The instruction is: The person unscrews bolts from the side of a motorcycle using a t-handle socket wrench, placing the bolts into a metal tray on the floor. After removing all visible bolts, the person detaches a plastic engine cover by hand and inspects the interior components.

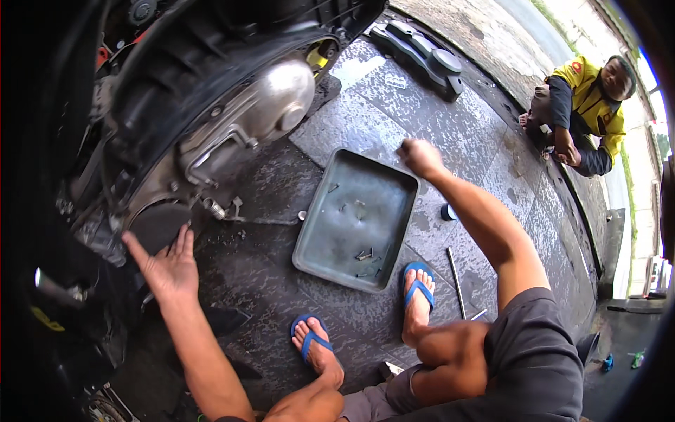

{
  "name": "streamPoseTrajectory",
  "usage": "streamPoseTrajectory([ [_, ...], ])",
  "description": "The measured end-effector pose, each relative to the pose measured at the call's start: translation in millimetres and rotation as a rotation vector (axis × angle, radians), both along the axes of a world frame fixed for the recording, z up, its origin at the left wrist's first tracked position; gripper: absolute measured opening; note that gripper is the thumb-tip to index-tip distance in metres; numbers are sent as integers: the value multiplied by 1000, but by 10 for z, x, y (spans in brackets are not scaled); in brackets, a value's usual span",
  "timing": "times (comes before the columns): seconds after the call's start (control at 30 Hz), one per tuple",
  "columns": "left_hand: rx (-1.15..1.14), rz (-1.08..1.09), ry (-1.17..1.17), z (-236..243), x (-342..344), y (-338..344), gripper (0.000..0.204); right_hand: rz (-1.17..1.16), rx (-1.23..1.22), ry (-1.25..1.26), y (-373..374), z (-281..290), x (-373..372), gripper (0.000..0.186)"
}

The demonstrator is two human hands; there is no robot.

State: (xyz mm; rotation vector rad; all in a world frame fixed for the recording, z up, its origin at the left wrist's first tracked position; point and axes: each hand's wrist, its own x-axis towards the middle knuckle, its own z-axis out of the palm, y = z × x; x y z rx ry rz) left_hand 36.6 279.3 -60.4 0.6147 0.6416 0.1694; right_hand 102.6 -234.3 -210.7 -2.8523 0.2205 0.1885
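My left hand (174,273) is at the lower left with thumb and fingers spread. Its fingertips rest against a round dark disc (160,224) set in the side of a scooter engine (285,91). My right hand (424,159) is closed near the upper right corner of a grey metal tray (301,261). Whatever lies inside those fingers is hidden. A few small bolts (365,255) lie in the tray, mostly toward its near end.
Black plastic bodywork (169,77) overhangs the engine. A black engine cover (422,56) lies on the tiles at the back. Right of the tray are a small blue-topped container (448,212) and a metal rod (457,283). A person in a yellow-and-black jacket (587,116) crouches at far right.
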Motion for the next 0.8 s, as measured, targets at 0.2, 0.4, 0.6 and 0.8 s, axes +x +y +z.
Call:
streamPoseTrajectory([
  [0.2, 57, -8, 4, 109, -84, 115, 115, -777, 569, -197, -1408, -571, 523, 30],
  [0.4, 137, 112, 97, 164, -74, -25, 115, -1154, 1525, -445, -1833, -885, 1305, 71],
  [0.6, 419, 63, 116, 144, -71, -129, 97, -1216, 2100, -661, -1957, -1151, 2146, 113],
  [0.8, 481, -74, 167, 194, -73, -163, 101, -1091, 2329, -875, -2076, -1090, 2528, 122],
])
